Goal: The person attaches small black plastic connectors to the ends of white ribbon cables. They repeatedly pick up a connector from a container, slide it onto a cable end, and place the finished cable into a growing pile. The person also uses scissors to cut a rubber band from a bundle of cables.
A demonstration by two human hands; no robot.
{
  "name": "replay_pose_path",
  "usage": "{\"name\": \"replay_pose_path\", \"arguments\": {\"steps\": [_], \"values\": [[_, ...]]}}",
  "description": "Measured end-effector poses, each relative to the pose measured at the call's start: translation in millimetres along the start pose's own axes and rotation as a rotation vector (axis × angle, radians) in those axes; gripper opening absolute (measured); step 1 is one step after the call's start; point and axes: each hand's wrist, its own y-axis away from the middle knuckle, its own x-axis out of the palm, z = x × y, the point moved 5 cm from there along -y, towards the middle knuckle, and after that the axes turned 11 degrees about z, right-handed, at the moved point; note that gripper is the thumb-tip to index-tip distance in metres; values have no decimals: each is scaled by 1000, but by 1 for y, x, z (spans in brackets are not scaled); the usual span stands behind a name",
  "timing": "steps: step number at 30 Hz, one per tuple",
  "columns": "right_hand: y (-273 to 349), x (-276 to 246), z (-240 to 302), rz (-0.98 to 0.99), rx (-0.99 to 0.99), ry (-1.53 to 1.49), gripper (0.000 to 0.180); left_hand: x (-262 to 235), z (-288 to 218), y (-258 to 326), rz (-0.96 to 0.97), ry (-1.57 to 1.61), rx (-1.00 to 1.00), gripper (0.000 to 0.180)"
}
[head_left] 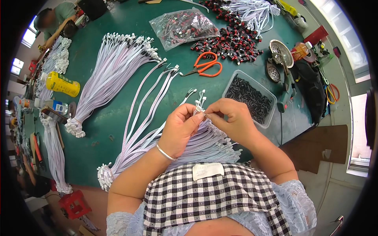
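Both hands meet above a bundle of white flat cables (pixel 204 139) lying on the green table in front of me. My left hand (pixel 180 125) is closed, with thumb and fingers pinching white cable ends (pixel 200 103) whose small connectors stick up. Fingertips of my right hand (pixel 231 116) pinch at the same cable ends; the exact spot they grip is too small to make out. To the right, a clear plastic box (pixel 269 94) holds many short black tubes (pixel 248 98). Orange-handled scissors (pixel 208 65) rest beyond my hands.
Another big cable bundle (pixel 110 72) lies left, near a yellow bottle (pixel 63 83). A clear bag (pixel 183 29) and a pile of black-and-red parts (pixel 236 43) are at the back. A green heat gun (pixel 286 92) stands by a metal dish (pixel 281 53). Someone (pixel 59 21) sits far left.
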Motion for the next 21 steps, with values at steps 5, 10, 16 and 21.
{"name": "replay_pose_path", "arguments": {"steps": [5,10,16,21], "values": [[-1,0,1,-24,-61,68,7,-2,1,0,-9,-15,-8,7],[-6,-4,-4,-6,-58,120,11,-3,3,-2,-22,-22,-11,8],[0,-21,-11,-95,5,11,12,-8,2,-1,5,47,-57,9],[4,-11,-17,4,118,-358,13,-7,1,-2,31,100,-30,11]]}}
